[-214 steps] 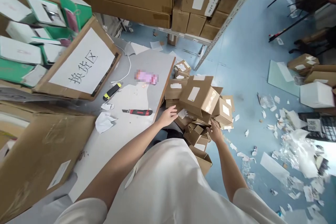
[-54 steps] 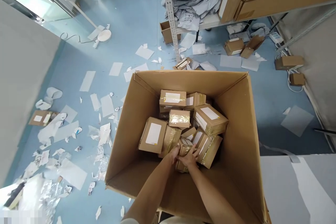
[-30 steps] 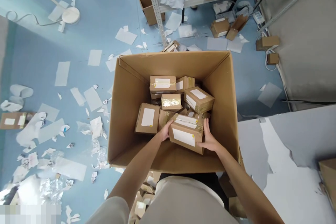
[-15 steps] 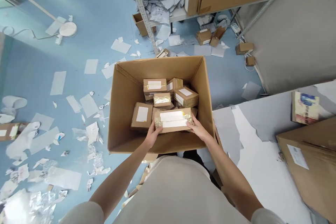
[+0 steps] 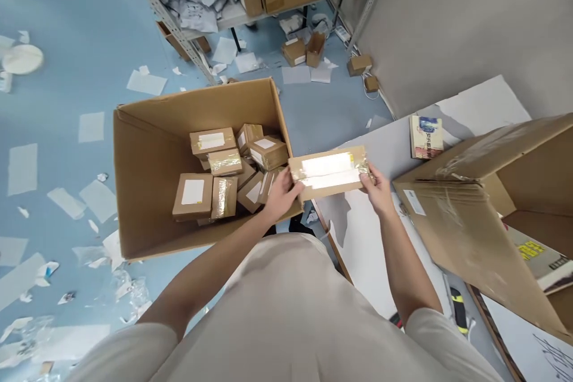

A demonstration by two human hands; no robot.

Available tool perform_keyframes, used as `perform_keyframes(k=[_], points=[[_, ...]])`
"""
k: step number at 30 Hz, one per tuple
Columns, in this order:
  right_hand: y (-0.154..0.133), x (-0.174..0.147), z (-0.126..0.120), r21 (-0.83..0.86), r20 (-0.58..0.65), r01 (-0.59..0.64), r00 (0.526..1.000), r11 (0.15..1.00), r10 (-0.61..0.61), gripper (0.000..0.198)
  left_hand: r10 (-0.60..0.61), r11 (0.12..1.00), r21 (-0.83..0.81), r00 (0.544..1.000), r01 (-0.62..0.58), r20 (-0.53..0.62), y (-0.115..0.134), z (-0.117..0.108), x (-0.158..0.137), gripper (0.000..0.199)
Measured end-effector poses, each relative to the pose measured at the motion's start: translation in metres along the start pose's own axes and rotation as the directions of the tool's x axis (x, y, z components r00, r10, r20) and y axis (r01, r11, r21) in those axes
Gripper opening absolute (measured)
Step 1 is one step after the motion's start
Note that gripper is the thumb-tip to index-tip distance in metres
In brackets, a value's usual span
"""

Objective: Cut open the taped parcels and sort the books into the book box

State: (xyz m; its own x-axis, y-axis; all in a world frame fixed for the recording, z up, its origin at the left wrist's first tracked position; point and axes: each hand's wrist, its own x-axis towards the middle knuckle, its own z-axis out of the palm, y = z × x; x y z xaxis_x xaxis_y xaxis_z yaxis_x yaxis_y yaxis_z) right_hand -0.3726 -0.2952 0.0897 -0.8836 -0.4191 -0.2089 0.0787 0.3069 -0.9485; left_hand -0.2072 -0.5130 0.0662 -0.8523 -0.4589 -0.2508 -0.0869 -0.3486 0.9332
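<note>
Hands, two, bare, apart, gripping opposite ends of one item: left hand at the left end, right hand at the right end. Item held: oblong brown parcel, taped, two white labels on the upper face, positioned between the large carton and the table, overlapping the table's edge in view. Large carton: cardboard, open-topped, left of the parcel; contents, smaller labelled boxes, several with shiny tape. Table: pale top, torn grey covering. Upon it: open cardboard box, lying with its opening rightward; printed item, kind unclear; yellow-and-black utility knife, near the right forearm.
</note>
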Motion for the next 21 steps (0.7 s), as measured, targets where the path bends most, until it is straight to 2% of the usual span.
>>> perform_keyframes(k=[3, 5, 7, 12, 15, 17, 21], points=[[0.028, 0.013, -0.04, -0.01, -0.038, -0.102, 0.994, 0.995, 0.102, 0.068, -0.04, 0.998, -0.046, 0.996, 0.043, 0.079, -0.042, 0.05, 0.031, 0.07], [0.047, 0.021, -0.055, -0.021, -0.065, -0.137, 0.989, 0.99, 0.135, 0.071, -0.091, 0.995, -0.031, 0.992, 0.094, 0.091, -0.067, 0.07, 0.043, 0.074], [0.061, 0.026, -0.063, -0.04, -0.092, -0.155, 0.984, 0.987, 0.15, 0.074, -0.132, 0.991, -0.008, 0.988, 0.133, 0.076, -0.087, 0.08, 0.048, 0.079], [0.083, 0.037, -0.07, -0.098, -0.104, -0.157, 0.984, 0.983, 0.147, 0.078, -0.161, 0.987, 0.013, 0.987, 0.16, 0.02, -0.107, 0.082, 0.046, 0.083], [0.087, 0.04, -0.072, -0.26, -0.172, -0.108, 0.983, 0.96, 0.064, 0.079, -0.165, 0.986, 0.027, 0.986, 0.165, 0.021, -0.107, 0.081, 0.045, 0.081], [0.085, 0.039, -0.073, -0.411, -0.221, -0.084, 0.975, 0.908, -0.011, 0.08, -0.176, 0.982, 0.069, 0.984, 0.173, 0.027, -0.106, 0.081, 0.046, 0.081], [0.064, 0.03, -0.067, -0.678, -0.25, -0.07, 0.958, 0.731, -0.14, 0.086, -0.259, 0.947, 0.207, 0.965, 0.247, 0.03, -0.098, 0.078, 0.049, 0.087]])
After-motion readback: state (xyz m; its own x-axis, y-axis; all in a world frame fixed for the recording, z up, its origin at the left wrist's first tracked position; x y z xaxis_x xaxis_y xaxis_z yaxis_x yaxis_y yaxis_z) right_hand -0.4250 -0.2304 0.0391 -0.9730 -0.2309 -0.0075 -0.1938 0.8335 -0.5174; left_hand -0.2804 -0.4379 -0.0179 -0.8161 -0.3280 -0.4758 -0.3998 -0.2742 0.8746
